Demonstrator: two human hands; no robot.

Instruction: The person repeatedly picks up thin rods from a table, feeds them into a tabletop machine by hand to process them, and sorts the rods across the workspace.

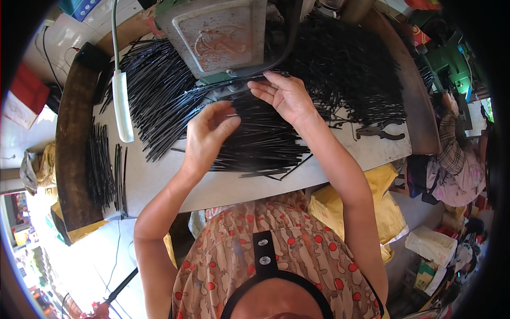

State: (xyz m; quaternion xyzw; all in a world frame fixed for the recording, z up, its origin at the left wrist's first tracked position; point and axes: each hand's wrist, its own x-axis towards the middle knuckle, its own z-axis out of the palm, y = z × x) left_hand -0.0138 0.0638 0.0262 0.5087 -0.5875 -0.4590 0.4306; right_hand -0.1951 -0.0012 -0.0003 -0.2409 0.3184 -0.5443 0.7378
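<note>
My left hand (204, 135) is curled over the near edge of a heap of thin black strips (260, 141), thumb and fingertips drawn close together. Whatever it may hold is too small to make out. My right hand (287, 98) reaches up to the foot of a machine (218, 37) with a worn grey metal front. Its fingers are stretched out, and a fingertip is at the long dark strip (234, 82) lying across under the machine head. No object shows in its palm. More black strips (159, 95) fan out left of the machine.
A tangled pile of black pieces (350, 64) covers the table's right side. Pliers (380, 130) lie at the right edge. A white lamp (122, 106) hangs at left, near small strip bundles (99, 165). A yellow sack (364, 204) stands below; another person (457, 165) sits at far right.
</note>
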